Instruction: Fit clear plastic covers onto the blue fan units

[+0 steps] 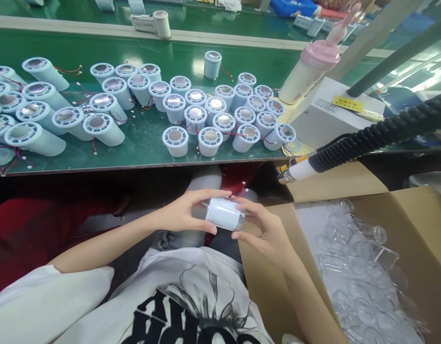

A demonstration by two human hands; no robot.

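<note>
A light blue cylinder (pixel 222 213) lies sideways between my two hands, above my lap and below the table edge. Clear plastic shows around its right end, and thin red wires stick up beside it. My left hand (pixel 186 210) grips the cylinder's left end, thumb below and fingers above. On the right end, my right hand (pixel 261 224) closes its fingertips and thumb around the clear plastic part. Similar blue cylinders with silver round centres and thin wires, such as one cylinder (pixel 210 142), stand on the green table (pixel 141 152) ahead.
An open cardboard box (pixel 417 239) at my right holds many clear plastic cups (pixel 349 263). A black corrugated hose (pixel 378 129) with a metal tip hangs over it. A pink-topped bottle (pixel 308 71) stands by a grey box (pixel 323 112). More cylinders (pixel 37 138) crowd the left.
</note>
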